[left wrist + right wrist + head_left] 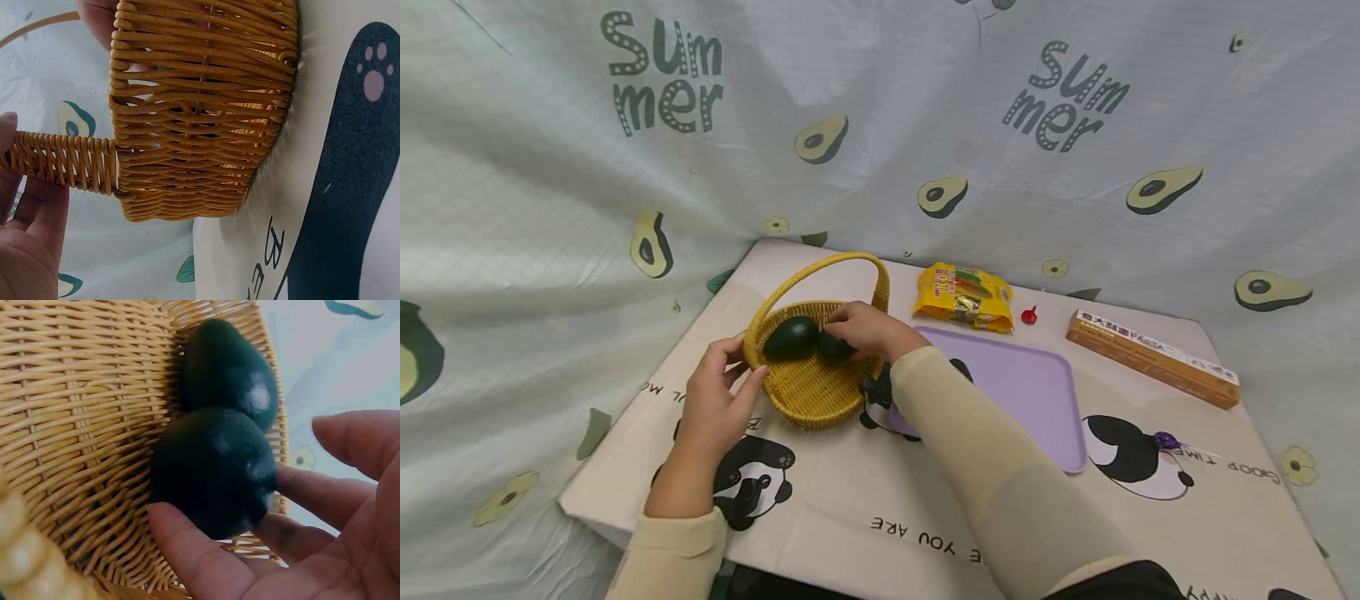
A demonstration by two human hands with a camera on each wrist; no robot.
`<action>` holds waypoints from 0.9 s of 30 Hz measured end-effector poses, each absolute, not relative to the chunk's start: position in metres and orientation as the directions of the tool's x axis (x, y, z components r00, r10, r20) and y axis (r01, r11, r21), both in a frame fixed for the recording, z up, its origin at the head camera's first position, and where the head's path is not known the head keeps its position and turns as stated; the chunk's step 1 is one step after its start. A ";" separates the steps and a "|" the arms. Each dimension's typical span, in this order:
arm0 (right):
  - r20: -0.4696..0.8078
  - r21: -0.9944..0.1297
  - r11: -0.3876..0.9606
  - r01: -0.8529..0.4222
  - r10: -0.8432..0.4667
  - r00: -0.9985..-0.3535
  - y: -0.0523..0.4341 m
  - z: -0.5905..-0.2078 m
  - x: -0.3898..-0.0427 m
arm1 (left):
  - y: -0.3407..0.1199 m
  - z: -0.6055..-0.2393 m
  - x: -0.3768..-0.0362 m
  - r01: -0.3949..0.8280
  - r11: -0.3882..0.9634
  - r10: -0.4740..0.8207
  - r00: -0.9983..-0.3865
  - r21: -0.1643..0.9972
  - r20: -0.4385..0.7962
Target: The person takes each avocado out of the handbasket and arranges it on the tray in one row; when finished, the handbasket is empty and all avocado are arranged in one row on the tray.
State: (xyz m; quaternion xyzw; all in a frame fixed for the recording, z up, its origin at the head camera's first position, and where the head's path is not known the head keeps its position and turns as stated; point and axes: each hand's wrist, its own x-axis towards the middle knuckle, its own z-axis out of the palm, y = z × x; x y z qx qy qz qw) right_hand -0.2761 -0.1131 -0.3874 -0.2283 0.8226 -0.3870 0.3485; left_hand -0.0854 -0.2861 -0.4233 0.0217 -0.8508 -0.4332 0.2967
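A yellow wicker basket (pixel 817 393) with a tall arched handle stands on the table's left half. Two dark green avocados lie against its far wall inside. My left hand (pixel 711 408) holds the basket at the left foot of its handle (pixel 69 161), thumb on one side and fingers on the other. My right hand (pixel 874 330) reaches into the basket from the right. Its fingers are round the nearer avocado (pixel 212 472) in the right wrist view, on both sides of it. The other avocado (pixel 230 372) touches that one and lies beyond it.
Right of the basket lies a lilac tray (pixel 1037 392), partly under my right forearm. Behind it are a yellow snack bag (pixel 964 297) and a red lollipop (pixel 1029 316). A long brown box (pixel 1152 358) lies at the right, with a purple lollipop (pixel 1167 440) nearer me.
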 end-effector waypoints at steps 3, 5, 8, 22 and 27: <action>-0.394 -0.794 0.598 -0.113 -0.646 -0.654 -0.115 -0.389 -0.277 | -0.285 -0.422 -0.087 0.215 0.621 -0.297 -0.825 0.754 0.480; -0.382 -0.786 0.604 -0.136 -0.647 -0.660 -0.117 -0.391 -0.278 | -0.285 -0.422 -0.087 0.214 0.616 -0.300 -0.826 0.758 0.477; -0.369 -0.755 0.627 -0.190 -0.647 -0.667 -0.121 -0.393 -0.279 | -0.285 -0.424 -0.088 0.214 0.614 -0.300 -0.827 0.760 0.476; -0.411 -0.683 0.704 -0.195 -0.590 -0.695 -0.130 -0.394 -0.279 | -0.287 -0.426 -0.087 0.218 0.618 -0.302 -0.821 0.755 0.484; -0.436 -0.682 0.715 -0.155 -0.567 -0.699 -0.132 -0.394 -0.278 | -0.288 -0.426 -0.087 0.232 0.616 -0.292 -0.820 0.753 0.492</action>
